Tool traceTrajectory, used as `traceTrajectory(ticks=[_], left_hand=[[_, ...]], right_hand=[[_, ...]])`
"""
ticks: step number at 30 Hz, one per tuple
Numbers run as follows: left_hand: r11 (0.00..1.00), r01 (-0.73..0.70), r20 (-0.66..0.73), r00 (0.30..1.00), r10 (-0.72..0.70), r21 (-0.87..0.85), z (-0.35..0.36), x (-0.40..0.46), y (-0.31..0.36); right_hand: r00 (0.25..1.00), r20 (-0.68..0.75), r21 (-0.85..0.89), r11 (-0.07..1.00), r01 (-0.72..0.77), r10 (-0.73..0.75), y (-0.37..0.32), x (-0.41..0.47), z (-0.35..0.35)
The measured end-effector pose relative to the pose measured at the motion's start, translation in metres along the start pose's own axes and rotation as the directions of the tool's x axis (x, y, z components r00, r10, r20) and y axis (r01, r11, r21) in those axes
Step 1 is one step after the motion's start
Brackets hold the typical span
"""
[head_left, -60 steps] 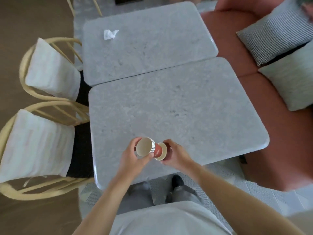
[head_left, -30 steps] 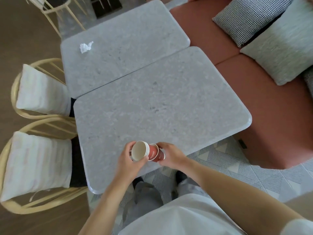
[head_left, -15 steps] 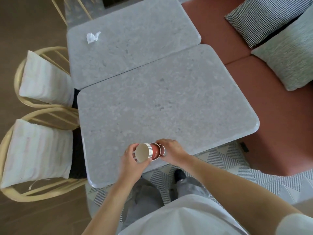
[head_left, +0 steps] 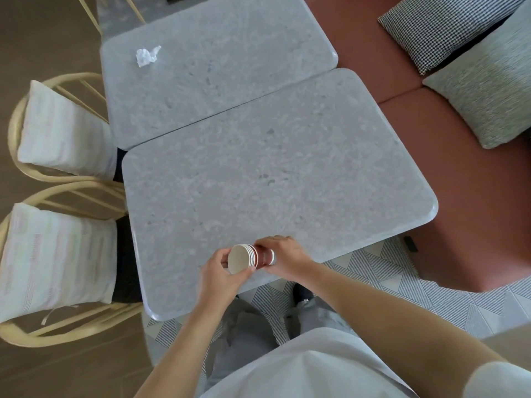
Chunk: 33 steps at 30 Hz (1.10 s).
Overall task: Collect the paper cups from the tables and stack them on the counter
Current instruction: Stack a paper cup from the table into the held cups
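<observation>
Two grey stone tables (head_left: 273,168) abutting; crumpled napkin (head_left: 147,56) on far one

We're looking at a café seating area: two grey stone-top tables (head_left: 275,168) are sitting pushed together, a terracotta banquette bench (head_left: 474,225) with cushions (head_left: 482,90) is running along one side, and two bentwood chairs (head_left: 57,254) are facing it. A crumpled napkin (head_left: 147,56) is lying on the far table, and nested paper cups (head_left: 250,258) are showing too.
</observation>
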<state>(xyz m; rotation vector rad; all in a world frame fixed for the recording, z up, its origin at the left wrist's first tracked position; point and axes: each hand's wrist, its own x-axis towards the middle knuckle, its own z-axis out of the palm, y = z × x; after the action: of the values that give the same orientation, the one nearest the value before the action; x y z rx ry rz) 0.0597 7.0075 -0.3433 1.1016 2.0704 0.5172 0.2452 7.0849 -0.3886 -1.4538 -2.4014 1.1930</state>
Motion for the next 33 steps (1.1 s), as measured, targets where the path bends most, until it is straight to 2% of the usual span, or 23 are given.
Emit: traceTrajectory(ticks=[6, 17, 23, 27, 33], left_hand=[[0.999, -0.004, -0.006, 1.000, 0.004, 0.038, 0.003, -0.001, 0.006], [0.998, -0.012, -0.016, 1.000, 0.013, 0.054, 0.009, 0.001, 0.012], [1.000, -0.006, 0.093, 0.996, 0.005, 0.010, 0.005, 0.013, 0.018], [0.998, -0.055, 0.100, 0.993, 0.059, -0.039, -0.002, 0.020, 0.041], [0.975, -0.195, 0.026, 0.980, 0.199, -0.105, -0.023, 0.025, 0.099]], right_hand=[[1.000, 0.008, -0.017, 1.000, -0.007, 0.007, 0.003, 0.001, 0.003], [1.000, -0.023, 0.065, 0.998, -0.015, 0.017, 0.007, -0.005, 0.004], [0.999, -0.021, 0.079, 0.996, -0.030, 0.032, 0.006, -0.010, -0.005], [0.995, -0.076, 0.116, 0.992, -0.049, 0.058, 0.004, -0.012, -0.024], [0.977, -0.197, 0.203, 0.978, -0.045, 0.086, -0.013, -0.003, -0.071]])
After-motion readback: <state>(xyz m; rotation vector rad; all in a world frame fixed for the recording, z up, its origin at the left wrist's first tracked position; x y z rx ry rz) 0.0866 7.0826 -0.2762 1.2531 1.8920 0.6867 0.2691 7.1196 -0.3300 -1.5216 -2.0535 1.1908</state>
